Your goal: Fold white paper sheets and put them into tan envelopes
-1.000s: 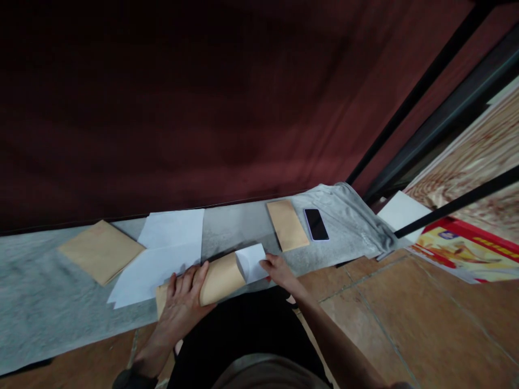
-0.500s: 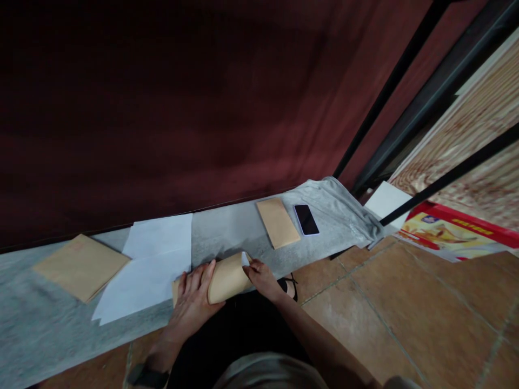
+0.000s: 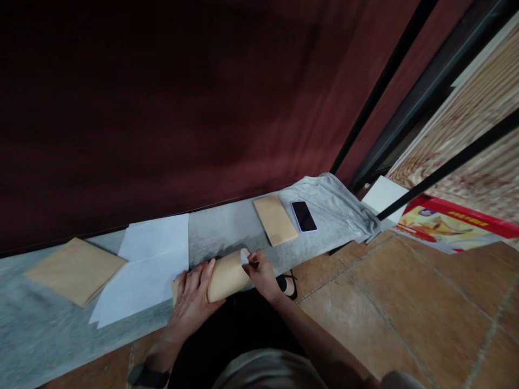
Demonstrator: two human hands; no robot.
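A brown envelope (image 3: 227, 276) lies bulging at the front edge of the grey cloth surface, with a bit of white paper (image 3: 244, 256) showing at its right end. My left hand (image 3: 194, 294) rests on the envelope's left part, fingers spread flat. At the right end my right hand (image 3: 261, 273) is closed, its fingers pinching at the white paper and the envelope's edge; exactly what lies between the fingertips is too small to tell. White sheets (image 3: 150, 265) lie to the left, overlapped slightly by brown envelopes (image 3: 77, 270). Another flat brown envelope (image 3: 276, 220) lies further back on the right.
A phone (image 3: 304, 216) lies beside the back envelope on the cloth-covered surface (image 3: 225, 224). Black poles (image 3: 381, 94) rise at the right, near a white board (image 3: 383, 198) and a red and yellow box (image 3: 450, 224) on the tiled floor. A dark red wall stands behind.
My right hand has shifted slightly upward at the envelope's end, its fingers drawn closer together. My left hand stays in place. The view has moved a little.
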